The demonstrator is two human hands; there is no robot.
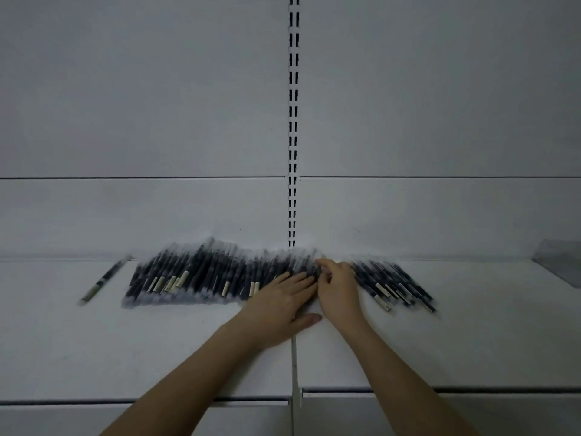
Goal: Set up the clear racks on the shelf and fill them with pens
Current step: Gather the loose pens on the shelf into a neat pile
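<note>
Main risk: the pens (pixel 220 273) are lying loose in one long overlapping row on the shelf (pixel 157 347), so any sideways shove from your hands could fan them out or roll some toward the front edge. Judging by the slick clear sleeves, they'll slide over each other easily and a grabbed bunch could shed a few. The row also spans the seam between the two shelf boards, where a pen could snag. One stray pen (pixel 103 280) already sits apart at the left, well clear of the row

Second risk: the only clear rack (pixel 558 265) I can spot is far right against the back wall, well apart from the pens. Carrying handfuls that far invites drops, so consider bringing it closer first

Hands:
- your left hand (pixel 279 305) is flat, fingers straight and together, resting on the near ends of the pens mid-row, thumb out on the bare shelf; it holds nothing
- your right hand (pixel 338 286) is just beside it, touching it, fingers curled down onto the pens at the gap in the row. Looks like it's pinching a few, but blur hides how many
</note>
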